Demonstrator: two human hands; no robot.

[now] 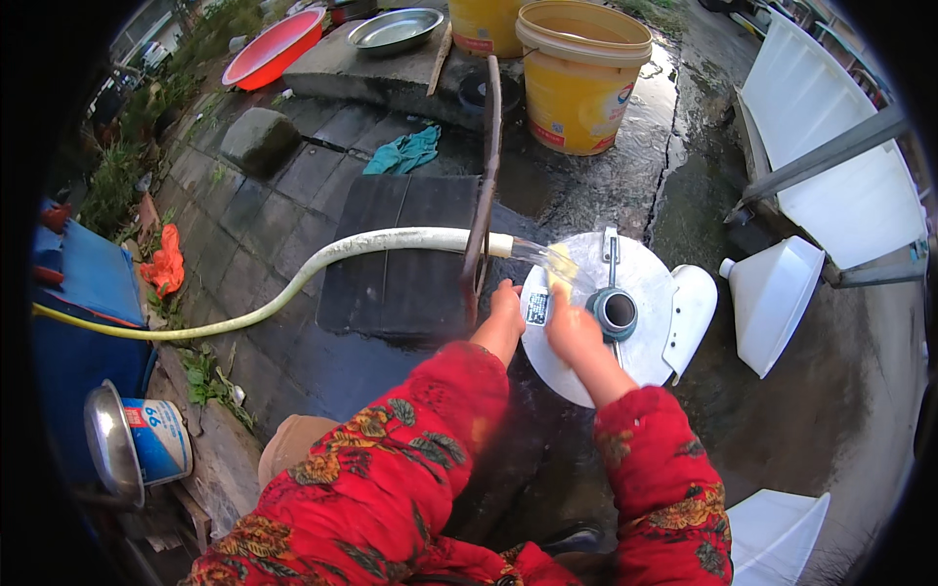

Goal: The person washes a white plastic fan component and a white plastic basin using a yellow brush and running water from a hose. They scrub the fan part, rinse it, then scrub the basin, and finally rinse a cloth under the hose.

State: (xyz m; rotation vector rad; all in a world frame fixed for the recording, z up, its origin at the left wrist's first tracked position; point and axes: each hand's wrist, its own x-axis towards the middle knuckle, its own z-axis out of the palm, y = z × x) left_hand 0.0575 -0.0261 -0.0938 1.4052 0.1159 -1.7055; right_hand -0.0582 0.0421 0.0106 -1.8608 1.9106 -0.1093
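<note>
Both arms wear loose red sleeves (410,459) printed with a floral pattern of golden-yellow blooms and dark green leaves. The cuffs end at the wrists, leaving the left hand (506,305) and right hand (572,327) bare.

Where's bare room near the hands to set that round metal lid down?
Free: the dark mat left of the round metal lid, under the hose; wet concrete below the white funnel. Crowded: around the yellow bucket and basins.

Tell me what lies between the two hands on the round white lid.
Head view: bare wet lid surface between left hand and right hand.
</note>
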